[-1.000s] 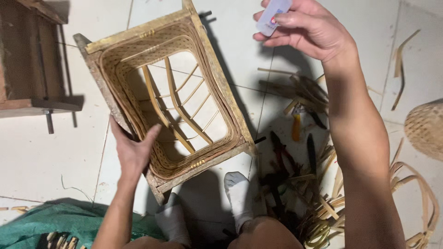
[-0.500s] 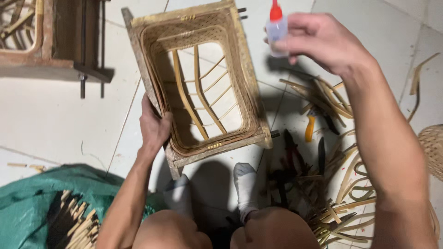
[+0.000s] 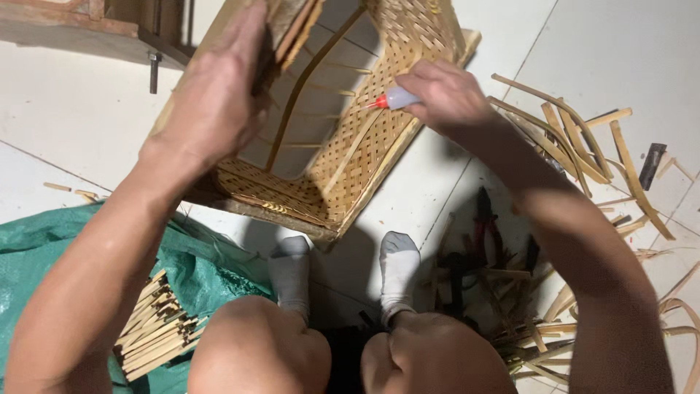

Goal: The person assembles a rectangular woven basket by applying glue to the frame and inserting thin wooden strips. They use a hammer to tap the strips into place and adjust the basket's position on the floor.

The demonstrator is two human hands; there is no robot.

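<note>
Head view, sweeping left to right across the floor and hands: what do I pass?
Green tarp → bundle of bamboo sticks → left hand on the woven bamboo basket → glue bottle → right hand → pliers → loose bamboo strips.

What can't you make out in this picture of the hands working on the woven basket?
- Head view: the basket's top is cut off by the upper edge.
- The small bottle's body is hidden inside the right hand; only its red nozzle shows.
- The left hand covers the rim it grips.
- The dark tools among the bamboo strips are too tangled to identify.
</note>
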